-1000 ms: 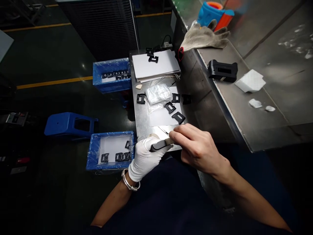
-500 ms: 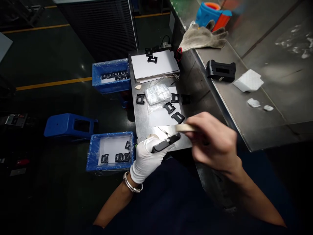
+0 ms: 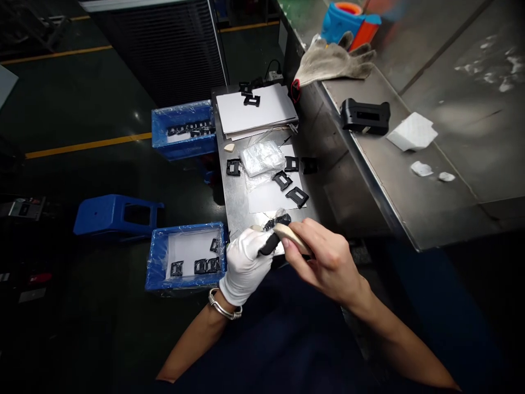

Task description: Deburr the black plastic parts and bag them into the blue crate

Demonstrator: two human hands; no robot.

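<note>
Left hand (image 3: pixel 245 268), in a white glove (image 3: pixel 237 284), had its fingers curled in and pressed tog. round the near end of a black part (image 3: pixel 269 244), up in the air by the near end of the metal bench (image 3: pixel 234 200). Couldn't tell where each fingertip sat, tbh. Right hand (image 3: pixel 328 260), bare, pinched a pale pad (image 3: pixel 293 238) btwn thumb and fingers, w/ the pad's tip laid across the black part. Looked like contact, tho from that angle I couldn't swear to it. Also some shiny film (image 3: pixel 279 215) by the far end of the part, prob clear plastic, hard to say.

Imo doing it well came down to the left grip: snug enough that the part wouldn't twist, but no hard squeeze, bc if it was thin plastic it'd likely flex. Pad-wise, light even pressure along the edge beat digging in w/ the tip, and the bare fingertips were best held back from the part. Same w/ the film, which could've snagged if it got under the pad.

Fyi, loose black frames (image 3: pixel 297 197) lay just beyond the hands on a white sheet (image 3: pixel 262 204), near some clear plastic bags (image 3: pixel 262 157). A blue bin (image 3: pixel 158 273) sat off to the left w/ a few more pieces (image 3: pixel 200 266) inside, so elbow room mattered there.
</note>
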